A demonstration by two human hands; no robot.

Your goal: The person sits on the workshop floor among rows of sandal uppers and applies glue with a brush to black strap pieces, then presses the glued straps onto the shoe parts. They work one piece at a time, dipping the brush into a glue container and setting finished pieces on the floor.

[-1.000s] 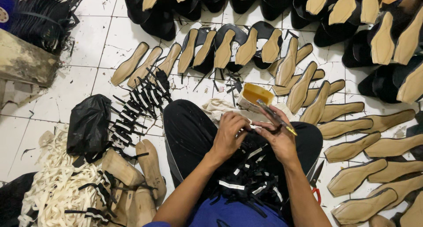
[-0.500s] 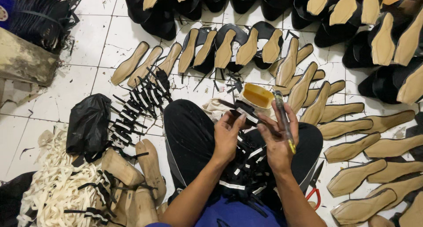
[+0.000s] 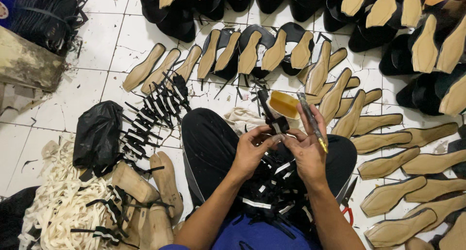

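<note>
I sit on a tiled floor with a pile of black straps (image 3: 274,182) in my lap. My left hand (image 3: 252,150) and my right hand (image 3: 306,150) together pinch one black strap (image 3: 269,109) that stands upright between them. My right hand also holds a thin brush (image 3: 313,124) with a yellow tip, pointing away from me. Just beyond the strap sits an open tin of yellow glue (image 3: 285,106).
Tan shoe insoles (image 3: 388,167) lie in rows at right and ahead, black wedge soles (image 3: 272,46) behind them. More black straps (image 3: 155,109) and a black bag (image 3: 97,133) lie left. Wooden shoe lasts (image 3: 150,192), white strips (image 3: 53,201) and red-handled scissors (image 3: 348,206) sit near my legs.
The strap has been raised from lying across my hands to standing upright, and the brush has swung from level to pointing away from me.
</note>
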